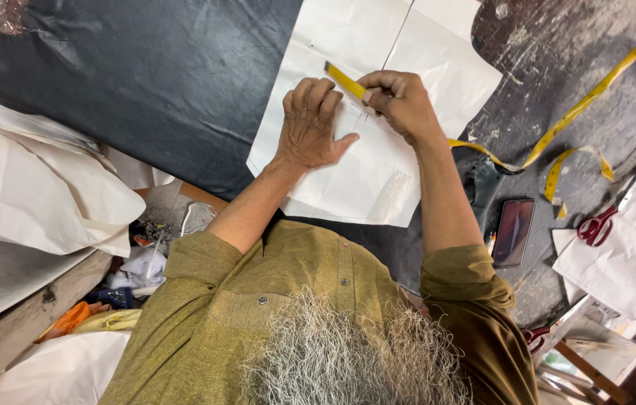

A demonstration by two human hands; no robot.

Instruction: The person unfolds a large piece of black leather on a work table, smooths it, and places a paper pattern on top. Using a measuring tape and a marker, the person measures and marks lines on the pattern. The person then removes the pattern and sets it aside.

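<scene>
Right hand: grip pinches tape measure, long axis running up-left from the grip. Left hand: beside it, flat on paper, holding nothing.

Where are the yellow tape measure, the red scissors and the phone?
yellow tape measure (580, 105), head view, on its strip across the dark table.
red scissors (595, 227), head view, on the handles.
phone (514, 232), head view, middle of its screen.
</scene>
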